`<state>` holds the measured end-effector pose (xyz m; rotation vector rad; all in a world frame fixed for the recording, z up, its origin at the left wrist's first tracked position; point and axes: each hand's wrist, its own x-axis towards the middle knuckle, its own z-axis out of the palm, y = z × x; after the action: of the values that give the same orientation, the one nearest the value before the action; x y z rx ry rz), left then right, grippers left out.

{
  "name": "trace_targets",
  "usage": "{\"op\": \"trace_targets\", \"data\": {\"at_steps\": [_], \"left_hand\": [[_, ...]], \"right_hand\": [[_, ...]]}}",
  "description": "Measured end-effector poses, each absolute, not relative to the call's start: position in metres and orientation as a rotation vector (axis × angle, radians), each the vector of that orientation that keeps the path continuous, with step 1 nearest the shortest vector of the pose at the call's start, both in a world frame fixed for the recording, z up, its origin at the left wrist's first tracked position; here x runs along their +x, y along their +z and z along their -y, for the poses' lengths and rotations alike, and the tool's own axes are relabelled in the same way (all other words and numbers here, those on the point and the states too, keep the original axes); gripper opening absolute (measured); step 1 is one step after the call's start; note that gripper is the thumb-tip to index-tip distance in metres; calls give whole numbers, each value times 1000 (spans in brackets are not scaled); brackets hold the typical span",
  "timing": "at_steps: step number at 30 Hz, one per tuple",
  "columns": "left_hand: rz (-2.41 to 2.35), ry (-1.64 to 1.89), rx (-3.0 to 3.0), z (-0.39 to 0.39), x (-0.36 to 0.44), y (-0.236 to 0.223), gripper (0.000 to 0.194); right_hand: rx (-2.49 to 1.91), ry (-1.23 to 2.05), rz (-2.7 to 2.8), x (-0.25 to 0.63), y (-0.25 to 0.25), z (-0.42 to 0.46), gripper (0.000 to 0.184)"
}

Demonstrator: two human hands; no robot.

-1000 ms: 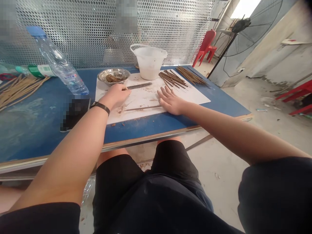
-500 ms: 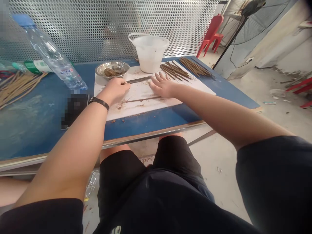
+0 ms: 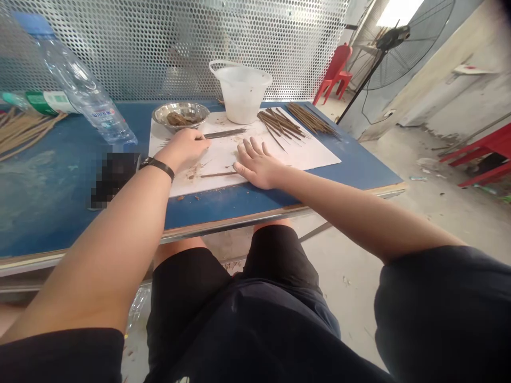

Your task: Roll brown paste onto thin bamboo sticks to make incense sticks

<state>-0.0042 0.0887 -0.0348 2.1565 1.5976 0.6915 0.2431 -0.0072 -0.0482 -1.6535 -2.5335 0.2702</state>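
My right hand [image 3: 257, 165] lies flat and open on a white board [image 3: 315, 151], palm pressed on the end of a thin brown stick [image 3: 217, 174]. My left hand [image 3: 186, 149] rests curled on the board, its fingers closed on the end of a small bundle of dark sticks [image 3: 227, 133]. A metal bowl [image 3: 180, 114] with brown paste stands just beyond my left hand. A white plastic tub [image 3: 241, 93] stands behind the board. Finished brown sticks [image 3: 281, 123] lie in a pile on the board's far right.
A plastic water bottle [image 3: 85, 98] lies tilted on the blue table [image 3: 48, 181] at the left, with a pile of pale bare sticks [image 3: 22, 133] beyond it. A dark phone [image 3: 114, 173] lies beside my left wrist. A standing fan [image 3: 399, 48] and red chairs [image 3: 333, 74] stand to the right.
My right hand slid forward over the stick, then back toward me and to the left, rolling the stick on the board. My left hand stayed on the dark sticks.
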Motion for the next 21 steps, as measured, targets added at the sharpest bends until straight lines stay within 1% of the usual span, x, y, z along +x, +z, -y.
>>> {"op": "trace_targets", "data": {"at_steps": [4, 9, 13, 18, 21], "left_hand": [[-1615, 673, 2156, -86, -5, -32, 26], [-1599, 676, 2175, -87, -4, -32, 28], [-1587, 702, 2196, -92, -5, -35, 24], [-1596, 678, 2208, -95, -4, -36, 24], [-1591, 707, 2186, -94, -4, -36, 23]], "right_hand": [[-1632, 270, 2549, 239, -43, -34, 100], [-1566, 328, 2560, 215, -41, -59, 104], [-1569, 359, 2509, 195, -49, -32, 113], [-1511, 347, 2560, 197, -50, 19, 116], [-1466, 330, 2573, 201, -51, 21, 113]]}}
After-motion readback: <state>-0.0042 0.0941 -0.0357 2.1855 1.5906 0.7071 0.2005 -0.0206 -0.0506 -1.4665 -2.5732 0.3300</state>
